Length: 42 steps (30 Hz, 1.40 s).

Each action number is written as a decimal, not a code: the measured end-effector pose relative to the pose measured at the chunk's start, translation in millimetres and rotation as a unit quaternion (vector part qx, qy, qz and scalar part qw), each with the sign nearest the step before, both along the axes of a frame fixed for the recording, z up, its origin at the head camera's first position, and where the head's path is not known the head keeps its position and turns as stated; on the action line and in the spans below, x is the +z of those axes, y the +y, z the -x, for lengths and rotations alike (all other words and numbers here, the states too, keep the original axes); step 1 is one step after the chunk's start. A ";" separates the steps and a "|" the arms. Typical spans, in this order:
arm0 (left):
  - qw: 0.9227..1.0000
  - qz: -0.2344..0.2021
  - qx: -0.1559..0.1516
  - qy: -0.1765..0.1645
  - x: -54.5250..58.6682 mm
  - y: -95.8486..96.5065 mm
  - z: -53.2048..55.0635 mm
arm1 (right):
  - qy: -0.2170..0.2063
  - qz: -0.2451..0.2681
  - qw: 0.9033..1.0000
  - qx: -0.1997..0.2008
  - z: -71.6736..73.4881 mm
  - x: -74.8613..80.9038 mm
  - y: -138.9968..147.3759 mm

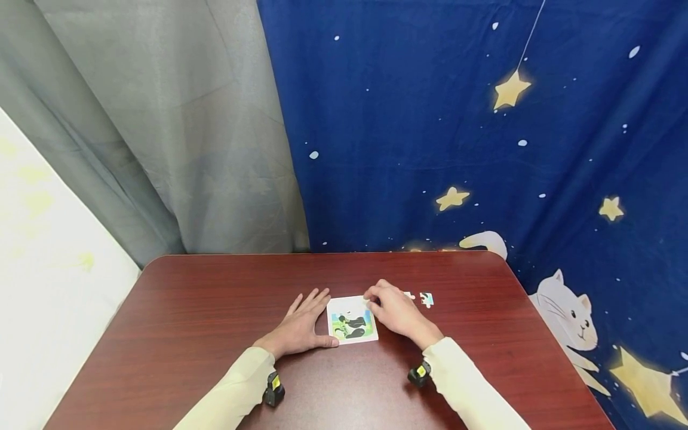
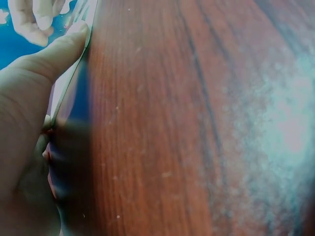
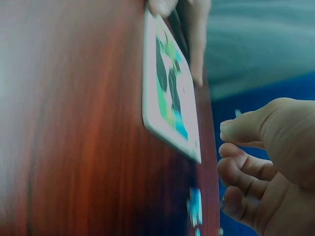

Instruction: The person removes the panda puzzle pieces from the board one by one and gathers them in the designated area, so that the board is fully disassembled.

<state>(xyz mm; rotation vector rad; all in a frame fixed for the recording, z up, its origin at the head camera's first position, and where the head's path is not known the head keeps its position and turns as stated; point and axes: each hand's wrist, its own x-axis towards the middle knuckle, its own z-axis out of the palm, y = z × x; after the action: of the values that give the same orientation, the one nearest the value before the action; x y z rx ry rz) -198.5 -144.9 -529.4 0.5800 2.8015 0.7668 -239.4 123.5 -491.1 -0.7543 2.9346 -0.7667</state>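
One white-bordered panda puzzle (image 1: 352, 326) lies on the table (image 1: 215, 310) between left hand (image 1: 301, 327) and right hand (image 1: 395, 309). Left: fingers spread, grasping nothing, thumb at the puzzle's near corner. Right: fingers bent at the far corner; cannot tell whether they pinch anything. Two loose puzzle pieces (image 1: 426, 298) just right of the right hand.

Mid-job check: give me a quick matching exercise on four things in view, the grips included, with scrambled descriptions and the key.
1. puzzle board
2. left grip
3. right grip
4. tabletop

A. by the far right corner of the puzzle board
B. reddish-brown
C. spread wide
D. white-bordered, with a panda picture

Pairs: 1-D, 2-C, 3-A, 4-B
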 end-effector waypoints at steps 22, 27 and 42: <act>1.000 -0.004 -0.005 0.002 0.2 -1.5 0.5 | -0.018 -0.054 0.996 0.072 -15.8 -12.4 -49.5; 1.000 -0.027 -0.008 0.009 -2.6 -2.9 -0.3 | -0.032 -0.057 0.995 0.081 -10.0 -10.7 -51.8; 0.999 -0.047 -0.006 0.020 -17.3 -6.5 3.8 | -0.094 -0.076 0.989 0.090 -3.0 -0.4 -58.0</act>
<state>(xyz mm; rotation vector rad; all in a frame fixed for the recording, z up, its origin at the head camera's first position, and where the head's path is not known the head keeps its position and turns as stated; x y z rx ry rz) -202.2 -151.4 -546.7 0.6340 2.8077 0.8982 -236.4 65.6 -491.5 -0.8654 2.6760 -0.5587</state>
